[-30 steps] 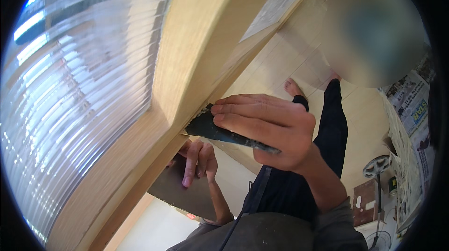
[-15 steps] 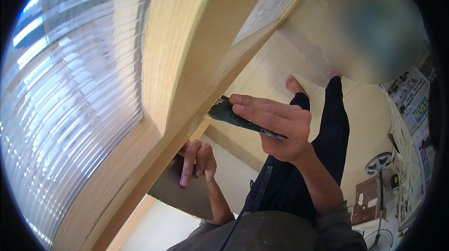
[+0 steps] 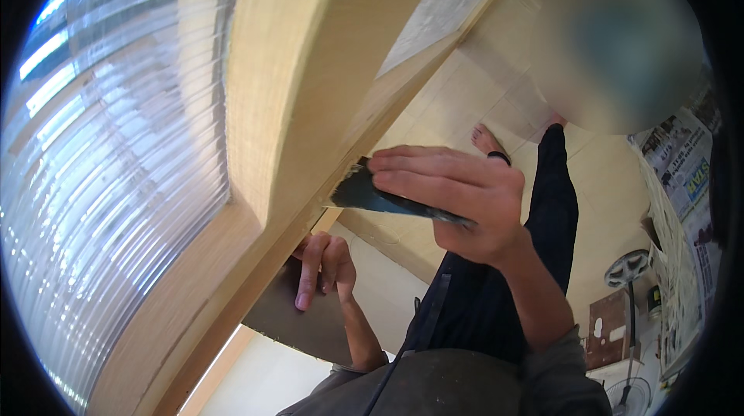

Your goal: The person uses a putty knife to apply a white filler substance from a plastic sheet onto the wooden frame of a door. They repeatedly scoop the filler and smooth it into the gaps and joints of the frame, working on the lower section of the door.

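The right hand [image 3: 457, 203], at the centre of the frame, pinches a dark flat scraper blade [image 3: 364, 193] between thumb and 4 curled fingers. The blade's tip touches the edge of the pale wooden door frame [image 3: 302, 98] that runs diagonally from the lower left up to the top centre. Below it, at lower centre, the left hand [image 3: 324, 265] lies with fingers loosely spread and pointing down, resting against the underside of the frame, holding nothing. Ribbed translucent glass [image 3: 108, 168] fills the left of the frame. A bare foot [image 3: 487, 139] stands on the tiled floor [image 3: 465, 98] at upper right.
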The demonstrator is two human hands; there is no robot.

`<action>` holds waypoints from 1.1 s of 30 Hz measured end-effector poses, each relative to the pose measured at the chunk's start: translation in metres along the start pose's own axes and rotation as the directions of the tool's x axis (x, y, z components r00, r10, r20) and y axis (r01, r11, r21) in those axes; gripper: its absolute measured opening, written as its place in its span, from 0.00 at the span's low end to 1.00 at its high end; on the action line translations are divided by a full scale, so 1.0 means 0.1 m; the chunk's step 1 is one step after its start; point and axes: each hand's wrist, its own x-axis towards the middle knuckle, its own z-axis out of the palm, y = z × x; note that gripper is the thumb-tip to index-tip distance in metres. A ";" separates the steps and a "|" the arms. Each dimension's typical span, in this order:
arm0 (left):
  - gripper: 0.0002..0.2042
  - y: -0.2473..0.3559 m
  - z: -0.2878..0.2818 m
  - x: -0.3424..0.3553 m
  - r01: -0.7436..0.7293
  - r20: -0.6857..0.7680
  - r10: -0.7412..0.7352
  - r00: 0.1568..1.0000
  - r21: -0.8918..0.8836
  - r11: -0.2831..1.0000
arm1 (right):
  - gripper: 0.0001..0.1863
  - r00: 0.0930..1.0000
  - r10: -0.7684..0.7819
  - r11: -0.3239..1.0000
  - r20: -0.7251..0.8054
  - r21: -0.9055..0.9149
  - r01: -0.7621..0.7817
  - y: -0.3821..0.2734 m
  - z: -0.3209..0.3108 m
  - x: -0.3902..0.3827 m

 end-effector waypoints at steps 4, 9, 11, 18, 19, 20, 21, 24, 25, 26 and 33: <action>0.09 0.02 0.03 0.00 0.014 0.000 -0.014 1.000 0.022 1.000 | 0.22 0.991 0.066 0.998 0.117 0.005 -0.067 0.02 -0.07 0.17; 0.08 0.02 -0.01 0.00 0.014 -0.002 -0.014 1.000 0.031 0.999 | 0.23 0.966 0.115 0.993 0.230 -0.007 -0.117 0.01 -0.24 0.14; 0.08 0.00 -0.06 0.01 0.025 0.001 -0.025 1.000 0.036 0.999 | 0.23 0.978 0.117 0.993 0.171 0.006 -0.120 0.08 -0.26 0.05; 0.09 0.03 -0.02 -0.01 -0.005 0.005 0.005 1.000 -0.007 1.000 | 0.23 0.997 0.069 0.993 0.017 0.093 -0.071 -0.04 -0.02 0.01; 0.11 0.02 -0.04 0.01 0.003 0.017 -0.003 1.000 -0.014 1.000 | 0.23 0.999 0.051 0.993 0.000 0.108 -0.051 -0.04 0.02 0.00; 0.12 0.01 -0.05 0.01 -0.004 0.013 0.004 1.000 -0.017 1.000 | 0.24 1.000 0.014 0.994 -0.011 0.105 -0.013 -0.04 0.05 -0.02; 0.13 0.00 -0.06 0.02 -0.013 0.007 0.013 1.000 -0.020 1.000 | 0.24 1.000 -0.020 0.995 -0.020 0.101 0.021 -0.02 0.08 -0.03; 0.13 -0.03 -0.04 0.00 -0.060 -0.029 0.059 0.998 -0.046 0.997 | 0.24 0.995 -0.085 0.993 -0.048 0.076 0.088 -0.03 0.17 -0.06; 0.13 -0.03 -0.03 -0.01 -0.056 -0.027 0.054 0.998 -0.075 0.996 | 0.23 0.993 -0.104 0.994 -0.046 0.029 0.106 -0.04 0.20 -0.09; 0.13 -0.03 -0.03 -0.01 -0.057 -0.044 0.054 0.998 -0.083 0.995 | 0.23 0.991 -0.123 0.992 -0.044 -0.018 0.123 -0.05 0.22 -0.10; 0.14 -0.02 -0.02 0.01 -0.058 -0.035 0.054 0.998 -0.111 0.992 | 0.26 1.000 -0.011 0.998 0.014 0.059 0.010 -0.14 0.01 -0.08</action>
